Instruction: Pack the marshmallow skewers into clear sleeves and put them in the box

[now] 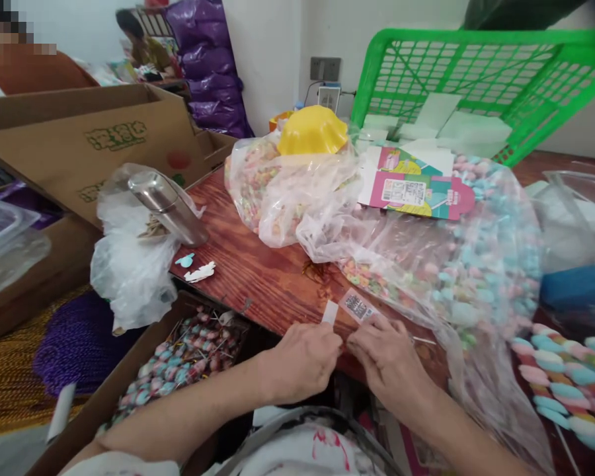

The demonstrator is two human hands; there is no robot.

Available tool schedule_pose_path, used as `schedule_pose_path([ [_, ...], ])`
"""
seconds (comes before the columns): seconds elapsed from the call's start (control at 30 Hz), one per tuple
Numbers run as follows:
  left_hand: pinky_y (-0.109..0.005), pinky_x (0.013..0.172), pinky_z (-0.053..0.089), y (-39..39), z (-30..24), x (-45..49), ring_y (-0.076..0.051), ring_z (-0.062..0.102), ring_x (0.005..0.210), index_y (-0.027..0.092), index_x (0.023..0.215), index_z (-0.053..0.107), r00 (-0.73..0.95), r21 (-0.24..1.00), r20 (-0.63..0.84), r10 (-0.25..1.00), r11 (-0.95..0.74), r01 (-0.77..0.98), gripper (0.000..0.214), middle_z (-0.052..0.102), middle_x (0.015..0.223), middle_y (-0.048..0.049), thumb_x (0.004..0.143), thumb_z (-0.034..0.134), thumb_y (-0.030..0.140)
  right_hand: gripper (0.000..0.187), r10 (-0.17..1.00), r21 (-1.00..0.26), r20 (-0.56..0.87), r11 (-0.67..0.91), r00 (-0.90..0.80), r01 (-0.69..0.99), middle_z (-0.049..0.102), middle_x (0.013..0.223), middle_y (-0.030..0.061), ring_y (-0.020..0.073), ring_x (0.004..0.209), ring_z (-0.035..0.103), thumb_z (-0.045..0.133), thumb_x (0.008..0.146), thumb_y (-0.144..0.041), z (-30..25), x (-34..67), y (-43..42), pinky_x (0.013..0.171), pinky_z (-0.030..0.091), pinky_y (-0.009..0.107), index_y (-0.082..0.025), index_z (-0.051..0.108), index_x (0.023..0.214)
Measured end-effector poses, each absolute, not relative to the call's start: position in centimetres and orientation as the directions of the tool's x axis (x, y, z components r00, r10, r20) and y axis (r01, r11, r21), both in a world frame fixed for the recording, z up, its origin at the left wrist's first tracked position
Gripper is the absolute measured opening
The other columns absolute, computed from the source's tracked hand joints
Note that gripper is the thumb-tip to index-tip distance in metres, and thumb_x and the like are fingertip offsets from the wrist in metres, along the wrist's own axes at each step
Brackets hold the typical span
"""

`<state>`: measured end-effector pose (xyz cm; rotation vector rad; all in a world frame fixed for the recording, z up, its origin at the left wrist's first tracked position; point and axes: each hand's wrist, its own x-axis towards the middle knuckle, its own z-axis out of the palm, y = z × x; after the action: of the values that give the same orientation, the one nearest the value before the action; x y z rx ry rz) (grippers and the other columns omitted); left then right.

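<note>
Printed label (357,305): lay above the wooden tabletop (262,277), near its front edge, with its near end under the right fingers. It looked thin, light and flexible, probably easy to crease; the plain border, away from the dark code, seemed the best place to hold.
White strip (330,313): stuck up beyond the left knuckles, just beside the label. It was likely as light as paper and best pinched at one end.
Left hand (307,360): fingers curled together, clamped on the strip's near end.
Right hand (391,357): fingers bent and together, clamped on the label's near end.
Hidden grip: both sets of fingertips were mostly covered by knuckles, so the thumbs' exact placing could not be told.
Code and lettering: too small to read.
Marshmallow skewers (570,383): cut off by the right edge.
Clear candy bag (500,264): its folds blurred the sweets inside.
</note>
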<state>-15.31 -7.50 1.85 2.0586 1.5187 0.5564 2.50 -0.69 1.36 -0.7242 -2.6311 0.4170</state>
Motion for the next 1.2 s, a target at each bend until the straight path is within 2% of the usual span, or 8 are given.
schedule_pose_path([
  [0.1,-0.024,0.059,0.046,-6.9,1.2,-16.9,-0.012,0.052,0.057,0.017,0.069,0.051,0.234,0.914,-0.186,0.954,0.081,0.396,0.017,0.053,0.066,-0.0011,0.082,0.041,0.019,0.024,0.376,-0.160,0.456,0.926,-0.807,0.342,0.070,0.100,0.0050,0.0243,0.101,0.053,0.047,0.089,-0.013,2.1,1.3,-0.6,0.089,0.027,0.047,-0.021,0.063,0.106],
  [0.23,-0.020,0.042,0.037,-6.4,1.0,-18.6,-0.007,0.041,0.038,0.016,0.069,0.054,0.471,0.840,-0.497,0.729,0.541,0.049,0.018,0.050,0.058,0.0032,0.077,0.051,0.032,0.023,0.172,-0.131,0.445,0.983,-0.879,0.127,0.067,0.074,-0.0003,0.0168,0.083,0.055,0.042,0.089,-0.007,2.2,0.5,-0.2,0.090,0.026,0.045,-0.018,0.062,0.088],
  [0.37,-0.021,0.054,0.040,-7.2,1.1,-19.2,-0.010,0.050,0.055,0.015,0.067,0.054,0.358,0.934,-0.302,0.884,0.200,0.295,0.025,0.052,0.065,0.0004,0.085,0.047,0.030,0.028,0.292,-0.407,0.268,0.898,-0.918,0.167,0.062,0.063,-0.0018,0.0146,0.073,0.053,0.042,0.088,-0.011,1.3,-0.7,0.9,0.076,0.032,0.035,-0.020,0.059,0.067],
  [0.43,-0.024,0.063,0.040,-7.7,1.1,-19.3,-0.012,0.051,0.066,0.015,0.070,0.056,0.248,0.832,-0.092,0.964,-0.062,0.551,0.024,0.053,0.071,-0.0017,0.088,0.042,0.022,0.030,0.412,-0.521,0.148,0.805,-0.899,0.284,0.063,0.063,-0.0032,0.0126,0.067,0.054,0.046,0.090,-0.017,0.8,-1.5,2.0,0.067,0.036,0.029,-0.020,0.062,0.065],
  [0.53,-0.026,0.064,0.037,-8.1,0.8,-19.9,-0.012,0.047,0.065,0.016,0.073,0.059,0.151,0.689,0.054,0.987,-0.146,0.710,0.025,0.054,0.072,-0.0021,0.090,0.039,0.015,0.032,0.588,-0.509,0.089,0.721,-0.804,0.470,0.063,0.063,-0.0042,0.0116,0.061,0.055,0.046,0.092,-0.024,0.1,-2.2,4.3,0.062,0.040,0.026,-0.021,0.064,0.067],
  [0.7,-0.022,0.056,0.035,-8.0,0.2,-21.4,-0.010,0.046,0.058,0.014,0.068,0.063,-0.083,0.899,0.111,0.990,-0.064,0.434,0.031,0.050,0.061,-0.0006,0.091,0.046,0.024,0.017,0.743,-0.313,0.175,0.665,-0.647,0.679,0.067,0.092,0.0095,0.0256,0.091,0.056,0.052,0.086,-0.024,-1.1,-2.9,7.5,0.079,0.040,0.040,-0.018,0.067,0.080],
  [0.9,-0.020,0.048,0.037,-7.6,0.6,-20.5,-0.008,0.047,0.052,0.012,0.075,0.070,-0.249,0.984,-0.167,0.954,0.146,-0.102,0.028,0.057,0.063,-0.0018,0.079,0.064,0.039,0.020,0.738,-0.198,0.172,0.674,-0.652,0.711,0.063,0.107,0.0176,0.0278,0.096,0.052,0.045,0.082,-0.010,-2.0,-4.0,7.5,0.080,0.040,0.040,-0.014,0.064,0.089],
  [1.2,-0.019,0.046,0.037,-7.0,0.2,-19.7,-0.006,0.048,0.047,0.012,0.070,0.066,-0.247,0.935,-0.294,0.923,0.224,-0.274,0.025,0.055,0.061,0.0012,0.076,0.067,0.037,0.016,0.721,-0.353,0.297,0.692,-0.627,0.629,0.062,0.073,0.0045,0.0182,0.070,0.057,0.042,0.088,-0.018,-0.1,0.0,6.2,0.066,0.046,0.030,-0.019,0.057,0.083],
])
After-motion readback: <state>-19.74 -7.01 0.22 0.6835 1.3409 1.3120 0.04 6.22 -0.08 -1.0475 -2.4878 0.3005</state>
